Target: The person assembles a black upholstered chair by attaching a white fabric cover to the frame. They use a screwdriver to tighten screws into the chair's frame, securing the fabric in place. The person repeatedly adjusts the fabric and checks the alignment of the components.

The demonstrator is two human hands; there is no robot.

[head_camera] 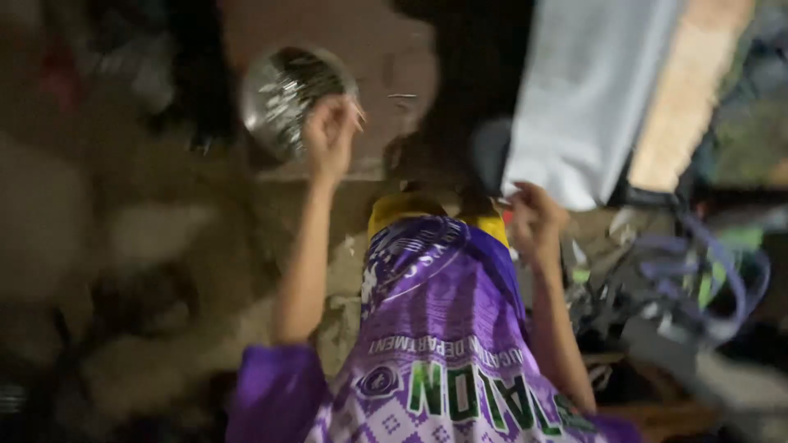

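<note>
- Steel, shiny and round, the metal bowl (283,94) lies up and to the left of the purple garment (447,328), on brownish ground; what it holds is too blurred to tell
- Left hand (328,135) rises above the garment's left sleeve to the bowl's right rim; its fingers look loosely bunched against the rim, but the blur hides whether they pinch it or only touch it
- Judging from this, the bowl is reached but not lifted clear of the ground, so the handling of it looks barely begun
- Purple garment itself bears the only markings in view: white diamond patterning, a row of large green letters edged in white, a smaller white line of print above them, and a round white-ringed badge at their left end
- Yellow band (394,205) shows just above the garment's upper edge
- White sheet (587,90), plain and unmarked, hangs above and to the right of the garment, its lower edge coming down to the right hand (535,223)
- Right hand's fingers are curled together on that lower corner, apparently pinching it
- Tan strip (685,90) runs just right of the sheet, without any label
- Bluish-purple loops (706,279), like cords or hoses, lie right of the garment among blurred clutter
</note>
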